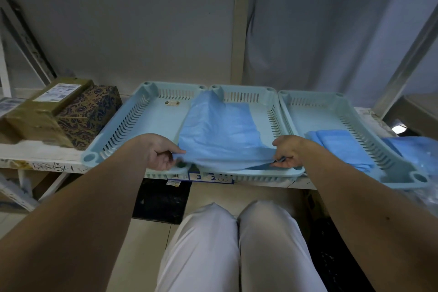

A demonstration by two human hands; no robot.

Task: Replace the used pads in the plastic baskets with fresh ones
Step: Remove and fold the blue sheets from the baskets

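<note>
Pinching the near corners of a thin blue sheet-like pad (pixel 222 130), the left hand (pixel 158 153) and right hand (pixel 288 152) hold it over the middle pale-blue slotted plastic basket (pixel 272 111). Its long axis runs away from the hands, far end riding up the basket's back-left rim. Right of this basket, folded blue pads (pixel 341 147) lie in a matching basket (pixel 315 102).

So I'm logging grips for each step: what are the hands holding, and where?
Both hold one blue pad by its near edge: left hand pinches the left corner, right hand the right corner.
</note>
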